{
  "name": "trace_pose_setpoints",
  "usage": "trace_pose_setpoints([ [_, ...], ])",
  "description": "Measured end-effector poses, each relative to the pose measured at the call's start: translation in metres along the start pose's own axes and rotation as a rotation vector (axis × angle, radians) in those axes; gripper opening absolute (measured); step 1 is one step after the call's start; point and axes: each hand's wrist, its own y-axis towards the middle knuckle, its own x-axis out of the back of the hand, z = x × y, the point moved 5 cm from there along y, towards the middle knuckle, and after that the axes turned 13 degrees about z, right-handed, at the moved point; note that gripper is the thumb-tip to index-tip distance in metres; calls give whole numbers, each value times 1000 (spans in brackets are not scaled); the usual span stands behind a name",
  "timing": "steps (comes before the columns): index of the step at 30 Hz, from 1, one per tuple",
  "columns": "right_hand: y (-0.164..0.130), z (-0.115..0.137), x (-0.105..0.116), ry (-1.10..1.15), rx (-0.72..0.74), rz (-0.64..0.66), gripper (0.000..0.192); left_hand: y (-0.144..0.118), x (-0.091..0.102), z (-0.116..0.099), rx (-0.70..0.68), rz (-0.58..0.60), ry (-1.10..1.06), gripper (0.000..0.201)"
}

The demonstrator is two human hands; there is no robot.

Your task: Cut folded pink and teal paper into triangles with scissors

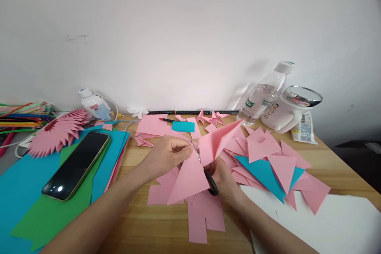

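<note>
My left hand [166,154] pinches the edge of a folded pink paper sheet [190,176] held above the wooden table [139,222]. My right hand [223,178] grips black-handled scissors [210,180], whose blades run up into the pink paper at the cut line. One flap of the sheet points up and right, the other hangs down toward me. Pink offcuts lie under both hands.
A phone [76,164] rests on green and blue sheets at left, beside a pink paper fan [58,131] and a glue bottle [97,105]. Pink and teal triangles [268,162] pile at right. A water bottle [263,95], a white cup [285,113] and white paper [327,222] lie right.
</note>
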Motion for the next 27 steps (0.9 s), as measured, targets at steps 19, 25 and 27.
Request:
trace_pose_setpoints([
  [19,-9,18,-15,192,78,273,28,9,7,20,-36,98,312,21],
  [25,-12,19,-23,253,-28,601,27,33,-23,-18,-323,-10,701,11],
  [27,-15,20,-25,287,-64,744,30,45,-41,-24,-341,65,869,5],
])
